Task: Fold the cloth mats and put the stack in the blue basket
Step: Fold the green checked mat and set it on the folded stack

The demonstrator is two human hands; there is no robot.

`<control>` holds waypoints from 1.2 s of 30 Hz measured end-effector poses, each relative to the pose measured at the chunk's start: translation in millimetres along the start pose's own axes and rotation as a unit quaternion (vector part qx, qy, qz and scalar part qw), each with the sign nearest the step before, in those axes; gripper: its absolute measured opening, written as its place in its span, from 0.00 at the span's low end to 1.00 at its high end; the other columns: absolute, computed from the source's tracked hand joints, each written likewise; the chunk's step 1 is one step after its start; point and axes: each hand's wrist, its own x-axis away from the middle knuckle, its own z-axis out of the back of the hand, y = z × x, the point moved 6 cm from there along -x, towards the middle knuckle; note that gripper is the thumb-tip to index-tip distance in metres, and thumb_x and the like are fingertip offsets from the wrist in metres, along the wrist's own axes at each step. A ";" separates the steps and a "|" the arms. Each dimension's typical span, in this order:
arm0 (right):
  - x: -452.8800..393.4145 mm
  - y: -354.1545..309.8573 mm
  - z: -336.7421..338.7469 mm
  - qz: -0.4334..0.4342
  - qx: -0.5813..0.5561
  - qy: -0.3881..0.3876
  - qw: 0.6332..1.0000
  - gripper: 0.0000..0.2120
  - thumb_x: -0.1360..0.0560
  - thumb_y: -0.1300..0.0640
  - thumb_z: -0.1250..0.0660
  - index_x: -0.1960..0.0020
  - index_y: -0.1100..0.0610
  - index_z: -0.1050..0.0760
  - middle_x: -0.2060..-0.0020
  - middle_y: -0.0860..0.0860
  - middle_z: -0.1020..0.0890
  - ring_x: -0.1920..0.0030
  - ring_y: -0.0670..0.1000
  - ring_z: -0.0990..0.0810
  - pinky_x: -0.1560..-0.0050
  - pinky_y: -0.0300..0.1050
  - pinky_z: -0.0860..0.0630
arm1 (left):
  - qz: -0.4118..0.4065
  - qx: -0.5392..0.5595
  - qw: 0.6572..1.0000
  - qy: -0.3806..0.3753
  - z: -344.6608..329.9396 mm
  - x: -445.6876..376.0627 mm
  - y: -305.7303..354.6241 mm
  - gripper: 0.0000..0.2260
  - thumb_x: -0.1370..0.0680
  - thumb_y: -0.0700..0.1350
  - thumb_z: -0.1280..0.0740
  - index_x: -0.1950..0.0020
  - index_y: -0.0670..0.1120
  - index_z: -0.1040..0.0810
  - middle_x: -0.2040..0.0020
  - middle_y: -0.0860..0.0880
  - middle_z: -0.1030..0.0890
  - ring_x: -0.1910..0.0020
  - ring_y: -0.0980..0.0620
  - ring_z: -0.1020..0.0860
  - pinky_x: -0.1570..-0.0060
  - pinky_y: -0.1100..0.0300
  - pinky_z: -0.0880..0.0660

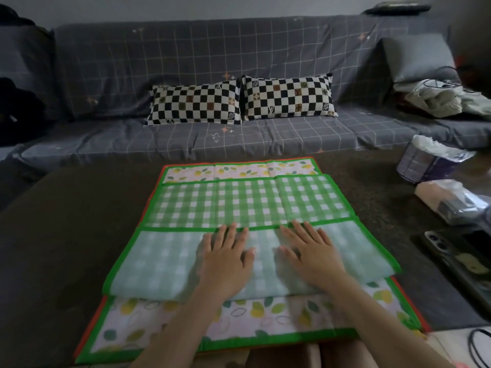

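A green checked cloth mat (247,200) lies on the dark table, its near part folded over so the pale underside (159,261) faces up. Under it lies a lemon-print mat (265,312) with a green and orange border, showing at the near and far ends. My left hand (225,258) and my right hand (310,253) lie flat side by side on the folded flap, fingers straight and spread, pressing it down. No blue basket is in view.
A grey checked sofa (106,75) with two black-and-white checkered cushions (195,103) stands behind the table (66,235). At the right are a tissue pack (430,160), a plastic-wrapped packet (451,200), a dark phone (457,261) and a black cable (478,349).
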 end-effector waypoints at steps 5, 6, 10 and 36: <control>6.9 51.9 13.1 -0.086 0.022 0.007 0.996 0.28 0.23 0.34 0.57 0.25 0.39 0.56 0.23 0.45 0.52 0.23 0.48 0.57 0.24 0.50 0.59 | 0.006 -0.003 1.000 0.000 0.4 -0.2 0.4 0.25 0.19 0.59 0.59 0.22 0.56 0.58 0.21 0.53 0.59 0.23 0.51 0.62 0.26 0.45 0.63; 8.1 55.8 14.6 -0.092 0.023 0.008 0.995 0.29 0.23 0.34 0.58 0.25 0.39 0.56 0.23 0.45 0.52 0.23 0.49 0.57 0.24 0.50 0.59 | 0.006 -0.004 1.000 0.000 0.5 0.0 0.6 0.25 0.19 0.59 0.59 0.22 0.56 0.59 0.21 0.53 0.59 0.23 0.51 0.62 0.26 0.45 0.63; 8.8 55.3 15.8 -0.110 0.020 -0.005 0.994 0.29 0.23 0.34 0.58 0.24 0.40 0.56 0.23 0.47 0.53 0.23 0.50 0.58 0.24 0.51 0.60 | 0.006 -0.002 1.000 -0.003 2.0 1.9 1.4 0.25 0.19 0.59 0.60 0.22 0.56 0.59 0.21 0.52 0.60 0.23 0.51 0.62 0.26 0.44 0.64; -10.5 -40.9 -4.0 -0.023 0.016 -0.011 1.000 0.25 0.21 0.39 0.59 0.24 0.40 0.57 0.23 0.44 0.54 0.24 0.49 0.59 0.24 0.50 0.59 | 0.093 0.013 0.995 -0.017 19.5 28.1 -114.4 0.27 0.21 0.64 0.58 0.23 0.60 0.57 0.21 0.53 0.57 0.23 0.48 0.61 0.27 0.40 0.63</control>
